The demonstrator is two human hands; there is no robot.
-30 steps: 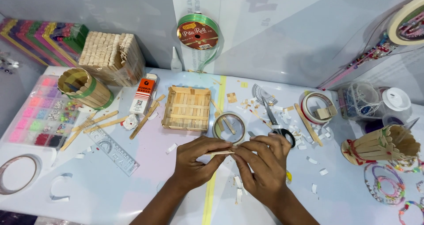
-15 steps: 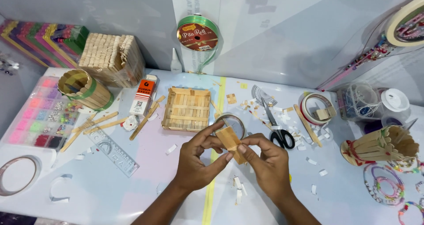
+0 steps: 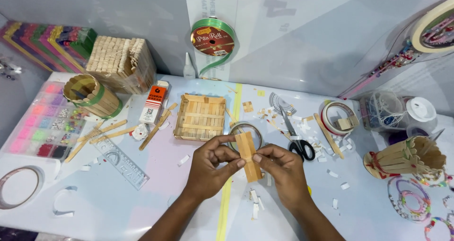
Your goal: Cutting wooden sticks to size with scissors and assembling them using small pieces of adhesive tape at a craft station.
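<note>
Sticks [image 3: 248,155], a small flat bundle of wooden craft sticks, stand nearly upright between both hands above the table [image 3: 142,203]; the left hand [image 3: 208,167] pinches the bundle's left edge with thumb and fingers closed on it; the right hand [image 3: 280,167] clamps the right edge the same way, near the middle; just behind lies a tape roll [image 3: 246,132]; a square stick tray [image 3: 200,117] sits beyond it; scissors [image 3: 295,134] lie to the right.

I see a small panel of pale wooden sticks [image 3: 247,155], held upright above the table, slightly tilted.
</note>
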